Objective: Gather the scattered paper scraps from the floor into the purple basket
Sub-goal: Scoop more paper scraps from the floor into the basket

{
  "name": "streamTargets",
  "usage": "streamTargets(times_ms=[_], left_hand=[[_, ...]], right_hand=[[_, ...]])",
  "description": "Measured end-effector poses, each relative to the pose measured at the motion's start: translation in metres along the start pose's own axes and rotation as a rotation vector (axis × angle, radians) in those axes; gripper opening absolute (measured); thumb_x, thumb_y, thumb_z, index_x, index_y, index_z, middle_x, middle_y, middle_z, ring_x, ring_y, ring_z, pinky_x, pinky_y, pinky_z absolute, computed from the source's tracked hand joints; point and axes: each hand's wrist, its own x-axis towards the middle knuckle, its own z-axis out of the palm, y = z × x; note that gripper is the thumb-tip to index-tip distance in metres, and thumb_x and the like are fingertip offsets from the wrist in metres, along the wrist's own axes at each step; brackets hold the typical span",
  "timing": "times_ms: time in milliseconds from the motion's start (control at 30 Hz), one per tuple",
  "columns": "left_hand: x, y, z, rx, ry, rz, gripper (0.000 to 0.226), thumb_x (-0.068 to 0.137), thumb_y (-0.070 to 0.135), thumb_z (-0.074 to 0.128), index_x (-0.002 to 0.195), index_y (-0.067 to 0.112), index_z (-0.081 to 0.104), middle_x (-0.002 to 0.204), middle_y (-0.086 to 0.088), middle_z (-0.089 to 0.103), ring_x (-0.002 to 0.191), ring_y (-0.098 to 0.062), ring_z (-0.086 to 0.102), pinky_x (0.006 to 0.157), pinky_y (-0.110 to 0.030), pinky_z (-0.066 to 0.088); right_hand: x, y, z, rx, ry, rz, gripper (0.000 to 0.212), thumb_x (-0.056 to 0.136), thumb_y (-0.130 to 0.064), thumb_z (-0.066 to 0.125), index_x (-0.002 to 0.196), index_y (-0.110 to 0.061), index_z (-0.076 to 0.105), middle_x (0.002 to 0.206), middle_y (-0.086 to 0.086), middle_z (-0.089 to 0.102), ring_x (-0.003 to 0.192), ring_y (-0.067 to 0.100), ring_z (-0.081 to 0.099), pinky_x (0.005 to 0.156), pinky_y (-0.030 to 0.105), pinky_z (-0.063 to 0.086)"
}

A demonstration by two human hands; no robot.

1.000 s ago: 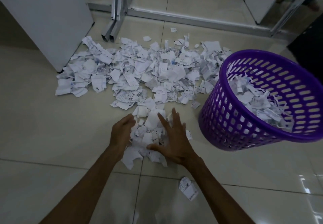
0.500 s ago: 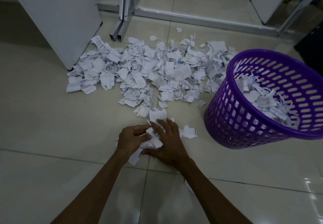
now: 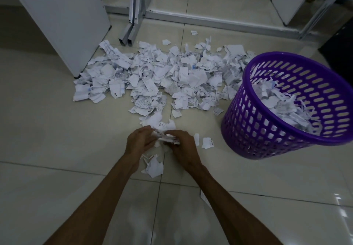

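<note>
Partly, the basket is being cut off by the right edge, and its far rim is being lost there; the print on the scraps cannot be read in the dim light. A scrap near the right forearm is being half hidden by the arm. The fingertips of both hands are being covered by the paper between them, so the exact lie of the fingers cannot be told.

A bunch of scraps is being gripped between the left hand and the right hand, the fingers of both being curled inward around it and the grip being closed on the paper. A few pieces are being left on the floor just beneath the wrists, and two small ones are lying just beside the right hand.

The main pile is being spread across the floor beyond the hands, from a white panel on the left to the basket on the right. The basket is standing on the floor to the right of the hands, tilted in the view, with shredded paper being held inside it. Metal frame legs are standing behind the pile.
</note>
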Motion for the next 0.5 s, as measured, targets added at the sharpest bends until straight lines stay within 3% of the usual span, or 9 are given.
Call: streamTargets(times_ms=[167,300,367,500], left_hand=[[-0.018,0.032,0.008,0.095,-0.063,0.077,0.019,0.091,0.019,0.065,0.109,0.017,0.068,0.099,-0.001,0.073,0.087,-0.021,0.07,0.083,-0.035,0.055],[-0.047,0.076,0.02,0.146,-0.11,0.131,0.014,0.091,0.021,0.064,0.105,0.021,0.067,0.106,-0.003,0.072,0.094,-0.023,0.07,0.082,-0.033,0.055],[-0.057,0.1,0.028,0.172,-0.124,0.17,0.009,0.091,0.021,0.064,0.099,0.023,0.067,0.109,-0.004,0.072,0.097,-0.024,0.069,0.085,-0.033,0.054],[-0.079,0.144,0.049,0.247,-0.187,0.256,0.012,0.091,0.021,0.064,0.102,0.022,0.066,0.107,-0.003,0.071,0.087,-0.019,0.07,0.081,-0.03,0.055]], right_hand=[[0.016,-0.039,-0.032,0.121,0.074,0.107,0.014,0.081,-0.015,0.078,0.094,-0.009,0.076,0.089,-0.004,0.072,0.077,-0.005,0.064,0.072,0.013,0.049],[0.047,-0.092,-0.087,0.116,0.074,0.123,0.017,0.079,-0.021,0.081,0.084,-0.032,0.069,0.075,-0.018,0.067,0.064,-0.01,0.062,0.057,0.011,0.048],[0.064,-0.114,-0.116,0.076,0.084,0.059,0.016,0.079,-0.021,0.081,0.093,-0.024,0.073,0.078,-0.023,0.065,0.069,-0.013,0.062,0.059,0.006,0.046],[0.09,-0.16,-0.174,0.013,0.105,-0.023,0.032,0.082,-0.025,0.079,0.111,-0.014,0.072,0.095,-0.005,0.071,0.082,0.006,0.068,0.069,0.015,0.054]])
